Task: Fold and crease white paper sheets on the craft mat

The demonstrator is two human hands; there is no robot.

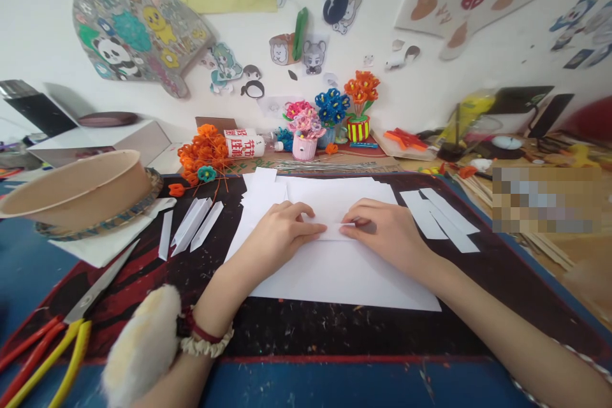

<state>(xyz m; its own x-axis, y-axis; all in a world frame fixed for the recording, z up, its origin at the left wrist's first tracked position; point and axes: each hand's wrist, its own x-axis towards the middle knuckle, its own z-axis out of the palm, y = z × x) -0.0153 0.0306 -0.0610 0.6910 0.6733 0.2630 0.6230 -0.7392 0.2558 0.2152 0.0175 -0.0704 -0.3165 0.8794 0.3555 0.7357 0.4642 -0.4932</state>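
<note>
A narrow white paper strip (pixel 329 232) lies across larger white sheets (pixel 344 274) on the dark mat. My left hand (pixel 289 229) presses its fingertips on the strip's left part. At its right end, my right hand (pixel 380 226) pinches the strip between thumb and fingers. Several folded white strips (pixel 191 223) rest left of the sheets, and flat white strips (pixel 442 217) lie to the right. A fluffy white and yellow ball (pixel 146 344) hangs at my left wrist, beside a scrunchie.
Red and yellow handled scissors (pixel 79 322) and a beige bowl (pixel 81 194) are on the left. Orange craft flowers (pixel 203 153) and small flower pots (pixel 306 145) stand at the back. Thin wooden sticks (pixel 530 239) and clutter are at the right.
</note>
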